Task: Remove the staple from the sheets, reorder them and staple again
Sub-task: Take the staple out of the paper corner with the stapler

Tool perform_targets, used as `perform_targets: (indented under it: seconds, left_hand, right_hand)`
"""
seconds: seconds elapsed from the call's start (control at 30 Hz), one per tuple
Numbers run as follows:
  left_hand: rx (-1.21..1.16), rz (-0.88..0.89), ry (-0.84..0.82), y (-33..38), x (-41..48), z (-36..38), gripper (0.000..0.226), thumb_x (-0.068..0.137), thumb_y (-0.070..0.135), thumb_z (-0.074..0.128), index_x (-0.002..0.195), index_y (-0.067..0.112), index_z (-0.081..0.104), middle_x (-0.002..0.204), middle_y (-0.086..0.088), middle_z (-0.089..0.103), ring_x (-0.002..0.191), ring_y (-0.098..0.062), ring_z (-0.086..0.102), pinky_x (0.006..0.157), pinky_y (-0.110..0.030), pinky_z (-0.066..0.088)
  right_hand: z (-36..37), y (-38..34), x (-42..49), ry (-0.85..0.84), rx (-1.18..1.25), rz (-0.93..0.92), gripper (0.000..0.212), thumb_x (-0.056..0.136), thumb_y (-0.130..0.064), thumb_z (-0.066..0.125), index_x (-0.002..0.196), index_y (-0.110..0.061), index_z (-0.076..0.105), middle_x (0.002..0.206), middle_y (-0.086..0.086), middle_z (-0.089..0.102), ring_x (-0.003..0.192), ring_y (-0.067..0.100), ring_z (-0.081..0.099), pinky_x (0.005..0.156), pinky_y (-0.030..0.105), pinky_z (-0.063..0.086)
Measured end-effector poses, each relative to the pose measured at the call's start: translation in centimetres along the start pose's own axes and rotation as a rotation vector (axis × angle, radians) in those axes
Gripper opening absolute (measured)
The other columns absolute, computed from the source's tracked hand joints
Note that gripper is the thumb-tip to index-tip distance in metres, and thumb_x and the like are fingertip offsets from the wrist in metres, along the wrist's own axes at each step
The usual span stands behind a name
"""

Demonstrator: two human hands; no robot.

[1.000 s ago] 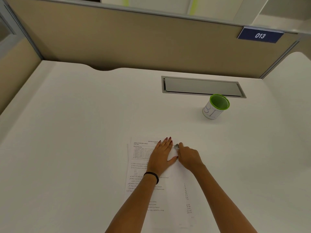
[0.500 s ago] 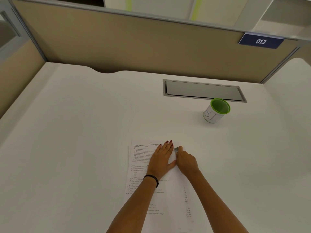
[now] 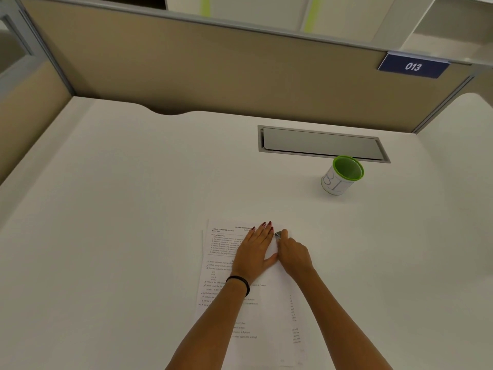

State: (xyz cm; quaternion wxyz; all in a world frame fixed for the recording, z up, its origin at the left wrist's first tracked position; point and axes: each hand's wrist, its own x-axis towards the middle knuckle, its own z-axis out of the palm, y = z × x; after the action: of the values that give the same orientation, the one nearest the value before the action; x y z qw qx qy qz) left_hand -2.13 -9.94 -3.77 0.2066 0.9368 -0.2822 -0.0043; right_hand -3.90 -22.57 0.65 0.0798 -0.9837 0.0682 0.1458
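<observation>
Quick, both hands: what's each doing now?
Left hand: open, pressing flat on the sheets.
Right hand: closed, pinching a small grey tool.

1. Surface point(image 3: 133, 209): plain off-white.
2. Sheets point(image 3: 221, 244): white, lines of small black print.
3. Cup point(image 3: 341, 177), right of frame: white wall with dark scrawled marks, green rim and inside.
4. Partition point(image 3: 213, 70), top of frame: beige, grey trim.
5. Label point(image 3: 413, 66), upper right: navy, white "013".
6. Flap point(image 3: 320, 144) in surface: grey.
7. Left hand point(image 3: 254, 249): dark red nails; wristband point(image 3: 238, 281) black.
8. Small tool point(image 3: 278, 234) in right hand point(image 3: 293, 256): grey, shiny.

Green-rimmed cup point(image 3: 342, 177) beside desk hatch point(image 3: 321, 143).
</observation>
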Motion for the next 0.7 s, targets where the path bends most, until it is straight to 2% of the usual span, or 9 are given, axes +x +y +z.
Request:
perform_targets:
  seconds: [0.2,0.37,0.57,0.7]
  left_hand:
    - [-0.002,0.003,0.002,0.01,0.09,0.04,0.067,0.093,0.052,0.037,0.146,0.012,0.026,0.155,-0.004,0.023,0.143,-0.016,0.018,0.115,-0.035,-0.002]
    - [0.013,0.011,0.020,0.03,0.07,0.05,0.065,0.092,0.051,0.039,0.144,0.011,0.032,0.152,-0.005,0.029,0.141,-0.018,0.025,0.115,-0.038,0.007]
    - [0.036,0.005,0.011,-0.02,0.09,0.12,0.065,0.093,0.051,0.039,0.144,0.012,0.031,0.152,-0.005,0.029,0.141,-0.019,0.024,0.115,-0.039,0.008]
    - [0.040,0.004,0.000,-0.02,0.07,0.19,0.065,0.092,0.052,0.039,0.144,0.012,0.031,0.152,-0.005,0.029,0.141,-0.019,0.024,0.115,-0.040,0.008]
  right_hand:
    - [-0.09,-0.06,-0.08,-0.003,0.003,0.006,0.030,0.099,-0.021,0.036,0.125,-0.006,0.034,0.098,0.012,0.066,0.080,0.024,0.067,0.066,0.026,0.049]
    - [-0.07,-0.03,-0.20,0.006,0.022,0.009,0.029,0.100,-0.021,0.033,0.125,-0.007,0.035,0.096,0.011,0.066,0.079,0.024,0.067,0.062,0.023,0.045]
    - [-0.06,-0.13,-0.22,0.010,0.033,0.010,0.029,0.100,-0.021,0.031,0.125,-0.007,0.035,0.097,0.012,0.066,0.080,0.024,0.067,0.062,0.023,0.042]
    - [-0.12,-0.16,-0.38,0.010,0.032,0.016,0.029,0.100,-0.022,0.033,0.125,-0.007,0.035,0.096,0.011,0.066,0.079,0.024,0.067,0.064,0.024,0.046]
